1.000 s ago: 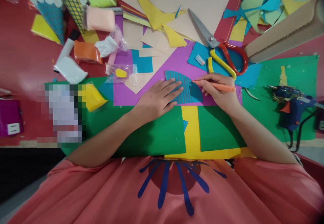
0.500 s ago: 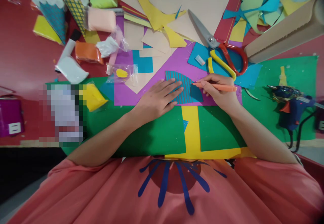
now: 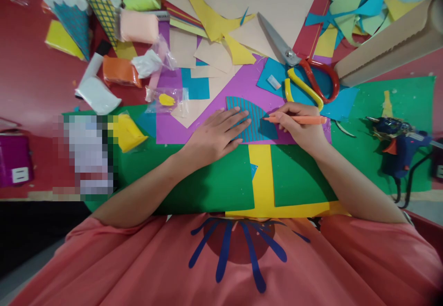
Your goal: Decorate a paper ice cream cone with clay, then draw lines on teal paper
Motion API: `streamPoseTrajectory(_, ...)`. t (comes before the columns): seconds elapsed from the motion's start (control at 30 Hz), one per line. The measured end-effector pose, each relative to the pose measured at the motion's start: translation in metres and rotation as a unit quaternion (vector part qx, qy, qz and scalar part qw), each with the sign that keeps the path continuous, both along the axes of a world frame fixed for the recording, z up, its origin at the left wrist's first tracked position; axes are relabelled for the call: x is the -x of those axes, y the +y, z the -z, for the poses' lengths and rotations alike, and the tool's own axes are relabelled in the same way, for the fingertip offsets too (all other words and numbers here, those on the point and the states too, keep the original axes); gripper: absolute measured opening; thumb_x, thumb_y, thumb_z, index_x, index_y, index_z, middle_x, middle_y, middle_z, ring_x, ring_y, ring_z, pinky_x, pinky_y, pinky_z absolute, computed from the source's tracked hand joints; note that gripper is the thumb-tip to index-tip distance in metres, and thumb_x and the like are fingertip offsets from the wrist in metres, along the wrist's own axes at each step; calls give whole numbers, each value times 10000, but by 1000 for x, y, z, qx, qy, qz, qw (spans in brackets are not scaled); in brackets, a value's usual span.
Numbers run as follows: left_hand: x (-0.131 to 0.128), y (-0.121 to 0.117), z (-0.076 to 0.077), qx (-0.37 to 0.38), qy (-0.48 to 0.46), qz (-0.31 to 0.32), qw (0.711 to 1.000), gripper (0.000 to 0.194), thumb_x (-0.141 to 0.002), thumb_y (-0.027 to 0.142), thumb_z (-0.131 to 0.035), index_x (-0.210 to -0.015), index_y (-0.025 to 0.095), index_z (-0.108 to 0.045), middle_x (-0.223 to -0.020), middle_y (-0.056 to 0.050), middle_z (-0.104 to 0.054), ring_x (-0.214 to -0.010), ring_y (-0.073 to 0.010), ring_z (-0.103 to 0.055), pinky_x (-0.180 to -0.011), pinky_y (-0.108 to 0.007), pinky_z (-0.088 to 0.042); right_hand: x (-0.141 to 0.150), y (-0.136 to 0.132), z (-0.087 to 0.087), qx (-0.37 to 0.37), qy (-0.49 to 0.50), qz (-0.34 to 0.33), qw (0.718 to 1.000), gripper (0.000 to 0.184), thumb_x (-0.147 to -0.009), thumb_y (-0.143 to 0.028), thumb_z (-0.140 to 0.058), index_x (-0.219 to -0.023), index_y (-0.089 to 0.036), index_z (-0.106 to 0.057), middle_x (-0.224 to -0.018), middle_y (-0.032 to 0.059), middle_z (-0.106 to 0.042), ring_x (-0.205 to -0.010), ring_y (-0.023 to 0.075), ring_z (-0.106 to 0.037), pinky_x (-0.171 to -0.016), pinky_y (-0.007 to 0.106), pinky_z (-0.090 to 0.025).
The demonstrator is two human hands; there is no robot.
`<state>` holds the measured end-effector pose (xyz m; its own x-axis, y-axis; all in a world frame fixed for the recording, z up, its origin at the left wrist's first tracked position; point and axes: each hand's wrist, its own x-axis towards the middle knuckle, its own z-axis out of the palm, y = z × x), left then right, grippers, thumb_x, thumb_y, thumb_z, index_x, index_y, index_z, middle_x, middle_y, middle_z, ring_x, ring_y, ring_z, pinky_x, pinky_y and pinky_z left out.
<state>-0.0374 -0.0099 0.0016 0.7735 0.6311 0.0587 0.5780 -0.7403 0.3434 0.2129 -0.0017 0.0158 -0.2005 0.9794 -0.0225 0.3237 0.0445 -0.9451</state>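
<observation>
A blue fan-shaped piece (image 3: 254, 121) with dark stripes lies on a purple sheet (image 3: 166, 133). My left hand (image 3: 216, 133) rests flat on its left part, fingers stretched out. In my right hand (image 3: 300, 123) is an orange marker (image 3: 313, 120), gripped between thumb and fingers. The marker's tip touches or hovers just over the right part of the blue piece, beyond the stripes; which of the two I cannot tell. Above my right hand lie scissors (image 3: 289, 54) with red and yellow handles, resting partly on a blue sheet (image 3: 332, 105).
Packets of clay, such as an orange one (image 3: 122, 71) and a yellow one (image 3: 128, 133), lie to the left near decorated cones (image 3: 72, 24). A blue glue gun (image 3: 403, 151) sits at right on a green sheet (image 3: 363, 158). Cut scraps (image 3: 349, 8) pile up at the back right.
My right hand and the marker have shifted very slightly to the right and down. My left hand and the blue piece stay where they were.
</observation>
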Motion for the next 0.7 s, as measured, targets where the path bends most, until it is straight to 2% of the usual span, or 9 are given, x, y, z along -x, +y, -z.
streamPoseTrajectory(0.7, -1, 0, -1, 13, 1, -4, 1000, 461, -1012, 343, -399, -1433, 171, -473, -1505, -115, -476, -1445, -258, -379, -1189, -484, -326, 1, 0, -2, -9, -30, -22, 999, 272, -846, -355, -632, -608, -235, -684, -683, 24, -737, -649, 169, -682, -586, 302, -505)
